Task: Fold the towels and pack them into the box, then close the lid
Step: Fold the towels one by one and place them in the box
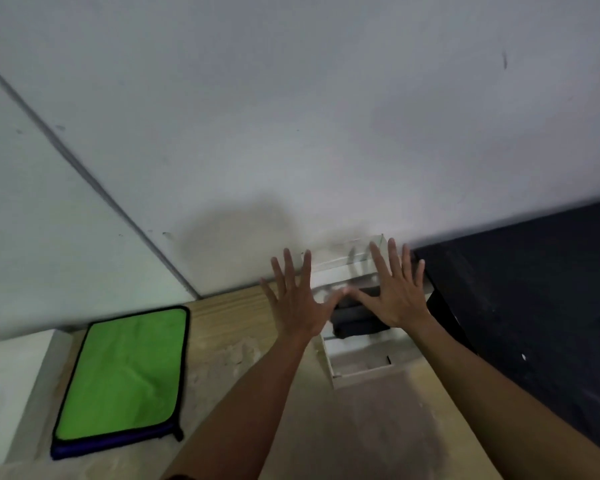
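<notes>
Nearest the camera, two bare forearms rise from the bottom edge toward twelve o'clock over a pale wooden table [222, 341] with a worn, whitish surface. At about eight o'clock on that table lies a flat stack of towels: a green towel [125, 372] with dark edging on top, and a blue towel [108, 445] beneath it, only its near edge showing. Both lie well apart from the hands.

Farther up, just right of centre, a white box [361, 367] sits on the table with its near wall facing the camera. Inside it lie dark folded towels [355, 322], partly hidden by the hands. What looks like a clear lid [347, 251] stands up at the far side of the box, against the wall; its outline is faint and blurred.

Over the box, the left hand [297, 301] is spread wide, fingers straight and fanned, holding nothing. Beside it the right hand [397, 296] is likewise splayed flat and holds nothing. Their thumbs meet, or nearly meet, above the dark towels; whether the palms touch the lid cannot be told.

At three o'clock a dark surface [534, 289] adjoins the box. Beyond everything a pale grey wall [291, 116] fills the upper view, a shadow on it above the hands.
</notes>
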The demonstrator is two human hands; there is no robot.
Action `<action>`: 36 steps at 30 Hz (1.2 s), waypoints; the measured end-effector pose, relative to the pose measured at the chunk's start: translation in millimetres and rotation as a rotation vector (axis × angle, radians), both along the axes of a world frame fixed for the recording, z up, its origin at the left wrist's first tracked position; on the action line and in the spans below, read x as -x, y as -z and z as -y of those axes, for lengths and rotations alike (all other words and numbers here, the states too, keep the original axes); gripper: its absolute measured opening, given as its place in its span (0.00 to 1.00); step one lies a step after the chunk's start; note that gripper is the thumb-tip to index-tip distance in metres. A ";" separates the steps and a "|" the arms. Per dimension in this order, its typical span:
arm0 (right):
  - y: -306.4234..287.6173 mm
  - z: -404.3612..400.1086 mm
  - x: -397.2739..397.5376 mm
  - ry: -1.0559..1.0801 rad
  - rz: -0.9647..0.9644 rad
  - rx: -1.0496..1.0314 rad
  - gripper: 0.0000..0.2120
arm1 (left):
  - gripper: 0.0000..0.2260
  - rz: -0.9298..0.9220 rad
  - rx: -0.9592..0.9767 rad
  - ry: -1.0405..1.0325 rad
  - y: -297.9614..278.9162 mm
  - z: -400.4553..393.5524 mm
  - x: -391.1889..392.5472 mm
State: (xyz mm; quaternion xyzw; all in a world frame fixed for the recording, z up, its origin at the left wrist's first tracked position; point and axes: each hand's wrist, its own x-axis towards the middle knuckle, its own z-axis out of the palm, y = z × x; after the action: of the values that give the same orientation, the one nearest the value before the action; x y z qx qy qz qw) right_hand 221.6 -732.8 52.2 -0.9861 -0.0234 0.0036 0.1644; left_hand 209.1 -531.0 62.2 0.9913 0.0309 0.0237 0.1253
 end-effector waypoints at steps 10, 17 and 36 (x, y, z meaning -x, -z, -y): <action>-20.2 -89.0 29.2 -0.118 0.113 -0.002 0.50 | 0.46 0.068 -0.040 -0.120 -2.2 -118.3 60.2; -24.4 -191.4 47.4 -0.241 0.047 -0.016 0.47 | 0.44 -0.011 -0.035 -0.225 2.8 -240.0 109.2; 75.6 -443.5 164.0 -0.457 -0.278 0.106 0.36 | 0.35 -0.403 -0.128 -0.143 79.5 -517.3 215.2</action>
State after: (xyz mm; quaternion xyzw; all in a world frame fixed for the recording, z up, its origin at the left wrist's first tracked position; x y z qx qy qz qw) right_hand 57.6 -289.3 -23.3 -0.9525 -0.2224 0.1771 0.1091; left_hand -6.2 -13.7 -17.3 0.9773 0.1237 -0.1640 0.0513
